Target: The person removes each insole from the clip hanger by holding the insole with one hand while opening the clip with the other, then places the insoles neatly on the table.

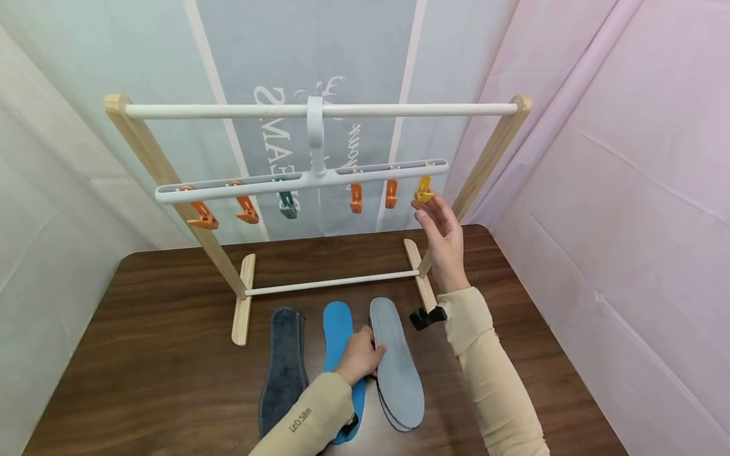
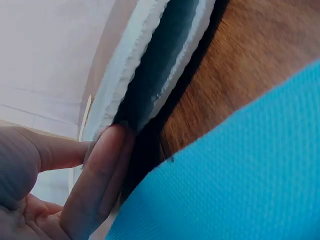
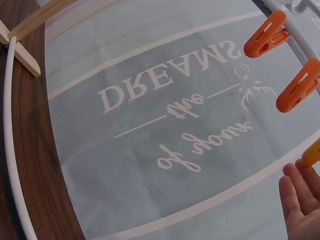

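Note:
My left hand [image 1: 360,356] pinches the near edge of the upper light-grey insole [image 1: 399,373] between thumb and fingers. In the left wrist view the upper insole [image 2: 131,62] is parted from the one beneath it. At the right end of the white clip hanger [image 1: 245,189], my right hand [image 1: 447,244] holds the lower part of a yellow clip [image 1: 423,190] with its fingertips. The right wrist view shows just the fingers [image 3: 300,187] against the yellow clip [image 3: 312,154]. Under the left wrist lies a blue insole [image 1: 338,326].
A dark grey insole pair [image 1: 283,367] lies to the left. The hanger hooks over the upper rail [image 1: 228,111] of a wooden-legged rack, whose feet [image 1: 244,304] stand on the brown table [image 1: 171,354]. Orange clips [image 1: 356,197] and a green clip [image 1: 288,204] hang along it.

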`<state>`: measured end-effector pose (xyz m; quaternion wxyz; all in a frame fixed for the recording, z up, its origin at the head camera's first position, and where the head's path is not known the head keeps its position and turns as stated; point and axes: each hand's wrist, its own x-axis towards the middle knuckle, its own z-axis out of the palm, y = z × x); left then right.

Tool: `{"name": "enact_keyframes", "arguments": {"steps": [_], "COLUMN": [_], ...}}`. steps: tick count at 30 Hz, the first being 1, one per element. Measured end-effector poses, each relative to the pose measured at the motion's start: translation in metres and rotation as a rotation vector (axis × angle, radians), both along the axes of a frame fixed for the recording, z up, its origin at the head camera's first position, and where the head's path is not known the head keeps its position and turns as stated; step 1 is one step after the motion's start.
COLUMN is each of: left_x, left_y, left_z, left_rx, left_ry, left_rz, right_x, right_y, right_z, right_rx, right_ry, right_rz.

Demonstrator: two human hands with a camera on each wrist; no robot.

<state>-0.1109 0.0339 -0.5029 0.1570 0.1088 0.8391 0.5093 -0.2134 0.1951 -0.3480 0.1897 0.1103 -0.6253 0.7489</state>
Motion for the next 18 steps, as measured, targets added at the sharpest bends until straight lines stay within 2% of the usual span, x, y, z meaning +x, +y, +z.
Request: {"name": "enact_keyframes", "arguments": {"steps": [6,12,15,18], "left_x": [0.0009,0.0038,0.0046,0.0039], "left_y": [-0.0015,-0.001,-0.0031,-0.0073], "left_z": [-0.0036,-0.0077,-0.0074,-0.0055], "left_rx": [-0.055,-0.023,-0.005,-0.02], "left_ry": [0.024,0.046,0.085,0.158], "left_rz": [0.014,0.064,0.087,0.104], "right_x": [-0.0008,-0.001,0.0012,0.0033], "right_y": [-0.0021,-0.002,-0.0006,0.0019], "right_z": [-0.0051,-0.0049,-0.0049,-0.0068], "right_rx": [0.0,-0.005,-0.003,-0.005], "right_ry": [-0.002,0.003,-0.008,-0.028], "right_rz": [0.008,0.017,0.01,0.002]}}
